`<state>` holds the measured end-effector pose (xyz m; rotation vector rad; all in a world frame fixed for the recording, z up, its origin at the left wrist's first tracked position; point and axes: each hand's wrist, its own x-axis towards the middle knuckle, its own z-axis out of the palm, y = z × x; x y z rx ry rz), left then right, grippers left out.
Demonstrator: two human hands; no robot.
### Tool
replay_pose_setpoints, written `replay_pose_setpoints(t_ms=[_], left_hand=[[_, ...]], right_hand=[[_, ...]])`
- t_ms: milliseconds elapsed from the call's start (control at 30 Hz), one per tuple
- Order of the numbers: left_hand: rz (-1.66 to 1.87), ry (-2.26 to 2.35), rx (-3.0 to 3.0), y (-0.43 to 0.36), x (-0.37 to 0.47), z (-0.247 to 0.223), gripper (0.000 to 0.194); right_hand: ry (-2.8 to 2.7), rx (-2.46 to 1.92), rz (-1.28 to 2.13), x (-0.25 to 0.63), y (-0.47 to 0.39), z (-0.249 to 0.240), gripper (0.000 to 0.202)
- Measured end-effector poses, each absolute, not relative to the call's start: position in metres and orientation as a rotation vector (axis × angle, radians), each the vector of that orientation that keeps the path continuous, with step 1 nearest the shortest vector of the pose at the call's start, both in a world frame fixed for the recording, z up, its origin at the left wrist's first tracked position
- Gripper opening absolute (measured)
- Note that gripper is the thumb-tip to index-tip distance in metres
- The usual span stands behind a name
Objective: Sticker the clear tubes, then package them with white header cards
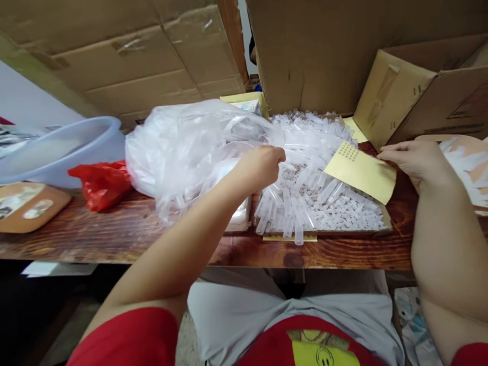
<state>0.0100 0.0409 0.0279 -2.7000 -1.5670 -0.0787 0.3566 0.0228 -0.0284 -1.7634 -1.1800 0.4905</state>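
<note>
My right hand (414,157) pinches the right edge of a yellow card (364,173), which has small dark dots in its upper left corner. The card hangs tilted over the right side of a heap of clear plastic tubes (305,152). Small white plastic pieces (343,211) lie at the front of the same shallow cardboard tray. My left hand (265,165) is closed at the left side of the heap, beside a large clear plastic bag (190,147). Its fingertips are turned away, so anything held between them is hidden.
On the wooden table (125,236) stand a pale blue basin (95,133), a red plastic bag (102,183) and an orange tray (53,206) at the left. Cardboard boxes (324,56) rise behind. Another orange tray (438,137) with white pieces lies at the right.
</note>
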Motion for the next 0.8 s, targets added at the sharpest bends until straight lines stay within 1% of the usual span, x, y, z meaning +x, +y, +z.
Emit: replay_pose_setpoints(t_ms=[133,267,433,567,800], left_hand=[[0.124,-1.417,-2.644,0.071,0.024,0.024,0.048],[0.282,-1.361,-2.632,0.089,0.031,0.018,0.057],[0.364,-1.402,-2.606,0.102,0.038,0.012,0.068],[0.384,-1.398,-2.602,0.109,0.043,0.008,0.067],[0.341,-1.388,-2.595,0.110,0.040,0.009,0.056]], right_hand=[[-1.254,-1.725,0.331,0.341,0.026,-0.027,0.003],[-1.418,-1.608,0.260,0.324,0.027,-0.030,0.006],[-1.532,-1.491,0.127,0.316,0.026,-0.033,0.007],[-1.583,-1.416,0.044,0.319,0.026,-0.035,0.006],[-1.638,-1.321,-0.006,0.315,0.029,-0.042,0.007]])
